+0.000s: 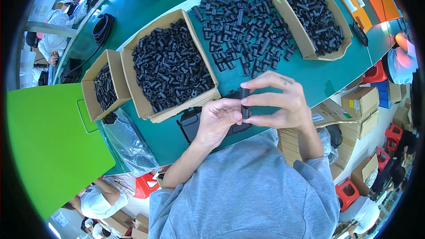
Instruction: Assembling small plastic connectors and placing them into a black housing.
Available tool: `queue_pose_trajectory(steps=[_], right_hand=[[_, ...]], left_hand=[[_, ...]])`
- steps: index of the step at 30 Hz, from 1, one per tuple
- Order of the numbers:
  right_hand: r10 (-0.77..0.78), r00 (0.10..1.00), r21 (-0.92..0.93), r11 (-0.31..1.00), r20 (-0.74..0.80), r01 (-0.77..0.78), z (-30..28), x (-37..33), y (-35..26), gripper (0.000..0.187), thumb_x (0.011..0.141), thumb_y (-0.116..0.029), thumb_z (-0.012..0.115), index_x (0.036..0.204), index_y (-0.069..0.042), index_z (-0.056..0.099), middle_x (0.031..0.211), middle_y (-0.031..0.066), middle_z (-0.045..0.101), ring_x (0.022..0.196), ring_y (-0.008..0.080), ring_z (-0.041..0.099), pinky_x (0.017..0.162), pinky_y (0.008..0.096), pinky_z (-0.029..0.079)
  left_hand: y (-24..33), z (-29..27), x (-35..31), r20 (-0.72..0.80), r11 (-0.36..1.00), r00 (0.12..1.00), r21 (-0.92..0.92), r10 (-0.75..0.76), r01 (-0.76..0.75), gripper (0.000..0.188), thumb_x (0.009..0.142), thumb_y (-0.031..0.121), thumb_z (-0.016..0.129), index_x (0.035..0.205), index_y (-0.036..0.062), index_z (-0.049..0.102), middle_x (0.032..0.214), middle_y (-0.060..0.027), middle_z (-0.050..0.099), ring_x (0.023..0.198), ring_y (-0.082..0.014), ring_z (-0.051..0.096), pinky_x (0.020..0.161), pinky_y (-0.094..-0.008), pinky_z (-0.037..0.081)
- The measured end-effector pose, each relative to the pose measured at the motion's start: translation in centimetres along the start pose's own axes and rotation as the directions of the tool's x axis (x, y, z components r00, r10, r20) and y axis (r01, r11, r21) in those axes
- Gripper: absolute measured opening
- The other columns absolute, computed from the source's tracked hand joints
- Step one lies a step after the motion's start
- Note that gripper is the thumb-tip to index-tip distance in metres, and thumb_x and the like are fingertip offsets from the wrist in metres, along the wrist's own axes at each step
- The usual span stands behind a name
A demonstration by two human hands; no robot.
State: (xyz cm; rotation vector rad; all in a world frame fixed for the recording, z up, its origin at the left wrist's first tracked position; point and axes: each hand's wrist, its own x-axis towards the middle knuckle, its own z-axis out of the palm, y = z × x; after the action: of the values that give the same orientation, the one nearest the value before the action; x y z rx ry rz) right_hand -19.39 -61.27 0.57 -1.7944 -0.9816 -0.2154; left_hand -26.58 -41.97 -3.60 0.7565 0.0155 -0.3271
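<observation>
Both my hands meet over the near table edge around one small black tube-shaped plastic fitting point(245, 106), held roughly upright. My right hand point(283, 102) grips it from the side with the fingertips. My left hand point(219, 119) has its thumb and fingertips closed on its lower part. Beneath my hands lies a flat black case-like object point(189, 126), partly covered by them. Just beyond, many black T-shaped fittings point(248, 31) lie spread on the green tabletop point(325, 82). A cardboard box point(201, 57) of small black tubular pieces stands to the left.
Another cardboard box point(283, 11) of black fittings stands at the far right, near an orange tray point(361, 17). At left are a smaller box point(90, 84) of thin dark pieces, a plastic bag point(128, 139) and a green panel point(53, 141). Other people sit nearby.
</observation>
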Motion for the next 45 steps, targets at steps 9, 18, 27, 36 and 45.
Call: queue_pose_trajectory(steps=[9, 18, 27, 36, 45], right_hand=[[0.022, 0.992, 0.061, 0.998, 0.121, -0.03, 0.0, 0.1, -0.5, 0.041, 0.059, -0.014, 0.085, 0.098, -0.01, 0.073, 0.108, 0.0087, 0.066, 0.094, 0.0249, 0.066, 0.081, 0.0383, 0.054], [0.184, 0.957, -0.051, 0.983, 0.222, -0.177, -0.5, -0.4, -2.2, 0.045, 0.058, -0.014, 0.086, 0.102, -0.013, 0.075, 0.115, 0.0066, 0.066, 0.091, 0.0237, 0.066, 0.079, 0.0369, 0.055], [0.214, 0.937, -0.098, 0.976, 0.276, -0.195, -1.0, -0.6, -4.0, 0.041, 0.063, -0.012, 0.081, 0.103, -0.011, 0.073, 0.115, 0.0062, 0.067, 0.093, 0.0269, 0.065, 0.077, 0.0372, 0.055], [0.327, 0.864, -0.329, 0.922, 0.383, -0.203, -1.3, -2.1, -3.4, 0.037, 0.067, -0.017, 0.081, 0.103, -0.012, 0.074, 0.117, 0.0047, 0.067, 0.088, 0.0227, 0.065, 0.078, 0.037, 0.052], [0.342, 0.808, -0.344, 0.921, 0.481, -0.185, -0.5, -1.3, -3.4, 0.034, 0.069, -0.015, 0.078, 0.102, -0.008, 0.073, 0.117, 0.0051, 0.066, 0.089, 0.0233, 0.064, 0.076, 0.0354, 0.053]], left_hand=[[0.3, 0.9, 1.1, -0.085, 0.992, 0.996, -0.122, 0.015, -0.026, 0.029, 0.093, 0.016, 0.067, 0.116, -0.0015, 0.063, 0.107, -0.0134, 0.068, 0.092, -0.0159, 0.065, 0.084, -0.0295, 0.053], [-0.9, 0.4, 0.6, -0.171, 0.997, 0.984, 0.07, 0.054, -0.042, 0.023, 0.094, 0.013, 0.065, 0.112, -0.0016, 0.064, 0.101, -0.0127, 0.07, 0.091, -0.0157, 0.067, 0.083, -0.0298, 0.054], [-1.0, -0.5, 0.2, 0.018, 0.974, 0.999, -0.223, -0.045, 0.048, 0.021, 0.094, 0.013, 0.064, 0.11, -0.001, 0.063, 0.097, -0.0132, 0.07, 0.084, -0.0149, 0.066, 0.077, -0.0281, 0.053], [0.5, -1.1, -1.7, 0.216, 0.306, 0.913, 0.894, 0.347, -0.328, 0.012, 0.084, -0.004, 0.064, 0.094, -0.0021, 0.07, 0.083, -0.0122, 0.073, 0.073, -0.0214, 0.07, 0.066, -0.0303, 0.053], [-0.1, -1.3, -1.2, 0.082, 0.337, 0.908, 0.912, 0.41, -0.235, 0.014, 0.083, -0.001, 0.067, 0.096, 0.0006, 0.07, 0.082, -0.0111, 0.071, 0.072, -0.0216, 0.069, 0.065, -0.03, 0.052]])
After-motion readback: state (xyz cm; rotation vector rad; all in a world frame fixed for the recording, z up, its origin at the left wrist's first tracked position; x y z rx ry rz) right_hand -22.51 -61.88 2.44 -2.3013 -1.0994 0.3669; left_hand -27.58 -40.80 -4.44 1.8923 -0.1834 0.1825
